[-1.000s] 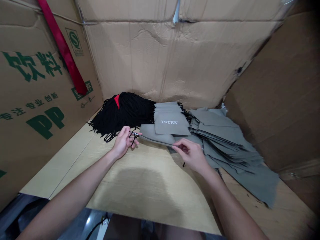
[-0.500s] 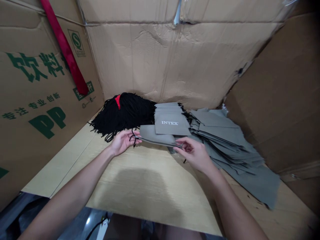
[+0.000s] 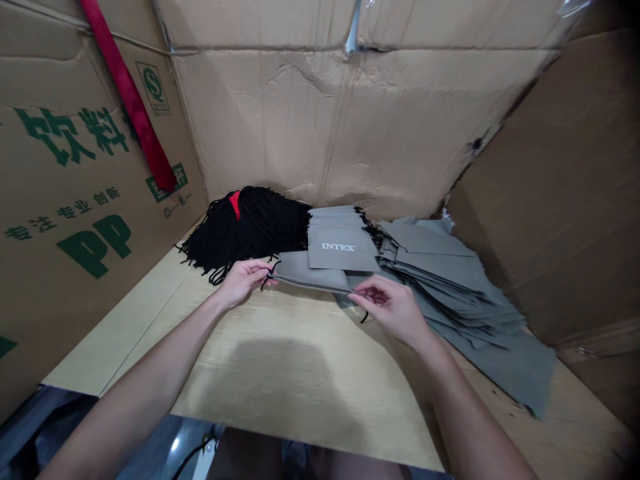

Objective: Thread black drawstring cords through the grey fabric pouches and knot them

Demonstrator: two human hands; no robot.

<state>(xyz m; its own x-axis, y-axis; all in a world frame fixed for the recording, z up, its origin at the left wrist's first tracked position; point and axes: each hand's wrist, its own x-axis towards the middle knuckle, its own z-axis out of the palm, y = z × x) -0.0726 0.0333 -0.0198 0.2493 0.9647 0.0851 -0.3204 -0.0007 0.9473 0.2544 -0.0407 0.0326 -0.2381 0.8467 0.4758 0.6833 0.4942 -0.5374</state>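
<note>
A flat grey fabric pouch (image 3: 310, 268) is stretched between my two hands, its near edge facing me. My left hand (image 3: 243, 280) is closed at the pouch's left corner, its thumb and fingertips pinching a black cord (image 3: 264, 283) beside a small shiny metal tip. At the opposite corner, my right hand (image 3: 384, 298) pinches the edge of the fabric. A short black cord end (image 3: 365, 318) dangles under those fingers. Just behind lies a row of overlapping grey pouches (image 3: 345, 259), the front one printed INTEX, partly covering the held pouch.
A heap of black cords (image 3: 270, 220) with a red tie lies at the back left. Loose grey fabric pieces (image 3: 450, 280) spread over the right side of the wooden table (image 3: 280, 373). Cardboard walls (image 3: 300, 120) enclose the back and sides; a red ribbon (image 3: 133, 100) hangs left.
My left thumb has come down onto the cord at the corner, closing the pinch. The cord end under my right hand has shifted slightly left and shows more.
</note>
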